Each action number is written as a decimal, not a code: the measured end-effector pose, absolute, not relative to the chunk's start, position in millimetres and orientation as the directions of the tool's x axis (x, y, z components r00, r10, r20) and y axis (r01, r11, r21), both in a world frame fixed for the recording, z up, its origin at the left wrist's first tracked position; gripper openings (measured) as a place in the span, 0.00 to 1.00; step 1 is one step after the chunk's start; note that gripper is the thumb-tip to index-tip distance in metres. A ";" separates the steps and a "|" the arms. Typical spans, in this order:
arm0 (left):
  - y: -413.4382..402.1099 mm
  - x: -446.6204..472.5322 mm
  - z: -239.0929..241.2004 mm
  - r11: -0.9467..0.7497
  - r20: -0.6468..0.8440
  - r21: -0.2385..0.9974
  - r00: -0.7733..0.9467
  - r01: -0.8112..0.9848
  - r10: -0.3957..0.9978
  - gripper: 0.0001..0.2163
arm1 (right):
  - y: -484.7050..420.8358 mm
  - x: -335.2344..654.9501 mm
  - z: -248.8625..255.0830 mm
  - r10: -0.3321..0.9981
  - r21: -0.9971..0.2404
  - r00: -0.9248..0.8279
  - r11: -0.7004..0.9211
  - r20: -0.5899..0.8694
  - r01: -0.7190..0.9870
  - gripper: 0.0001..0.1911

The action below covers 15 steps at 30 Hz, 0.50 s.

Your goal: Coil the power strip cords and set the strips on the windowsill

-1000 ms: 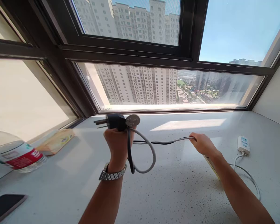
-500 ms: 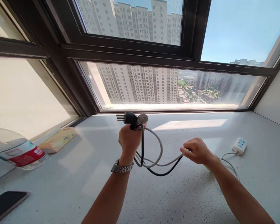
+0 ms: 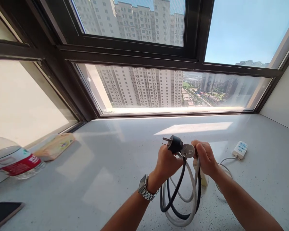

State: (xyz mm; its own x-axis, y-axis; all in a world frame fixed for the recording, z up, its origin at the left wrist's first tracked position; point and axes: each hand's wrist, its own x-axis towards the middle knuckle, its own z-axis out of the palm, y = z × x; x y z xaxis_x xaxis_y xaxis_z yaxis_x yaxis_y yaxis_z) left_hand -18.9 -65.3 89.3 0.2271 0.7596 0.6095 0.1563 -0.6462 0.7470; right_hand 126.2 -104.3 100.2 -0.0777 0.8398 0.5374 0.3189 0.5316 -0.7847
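My left hand (image 3: pixel 170 163) is closed around the plug end of a bundle of cables. From its top stick out a black plug (image 3: pixel 175 144), prongs to the left, and a round grey plug (image 3: pixel 188 150). Close beside it, my right hand (image 3: pixel 205 157) is closed on a grey cable (image 3: pixel 193 199) and a black cable (image 3: pixel 180 189), which hang between the hands in loose loops. A pale yellowish block (image 3: pixel 204 179) shows partly behind the right hand; most of it is hidden. A metal-band watch (image 3: pixel 146 189) is on my left wrist.
On the right lies a white power strip (image 3: pixel 240 150) with a thin grey cord. At the left are a large plastic bottle (image 3: pixel 16 162), a tissue pack (image 3: pixel 55 147) and a dark phone (image 3: pixel 3 213). The window frame (image 3: pixel 135 57) borders the speckled white sill (image 3: pixel 106 192).
My left hand has moved right and down with the plugs, coming close to the right hand. The stretched cables now hang in larger loops. The view has shifted slightly.
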 end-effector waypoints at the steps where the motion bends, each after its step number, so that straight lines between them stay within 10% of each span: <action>1: -69.3 -15.3 88.4 -0.671 0.629 0.725 0.252 0.151 0.736 0.06 | -104.9 124.3 99.1 0.844 -0.808 0.000 0.514 0.536 0.288 0.32; 15: -79.0 -7.5 77.8 -0.734 0.749 0.657 0.263 -0.173 0.608 0.19 | -109.8 109.1 109.2 0.864 -0.824 0.091 0.433 0.495 0.365 0.27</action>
State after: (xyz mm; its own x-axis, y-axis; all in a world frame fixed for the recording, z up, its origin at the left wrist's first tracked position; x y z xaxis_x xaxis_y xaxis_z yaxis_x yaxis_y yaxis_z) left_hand -7.5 -79.0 77.8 0.2632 0.6083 0.7488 -0.1726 -0.7339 0.6569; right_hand 109.1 -109.8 109.2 0.0909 0.8643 0.4947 0.3653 0.4332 -0.8240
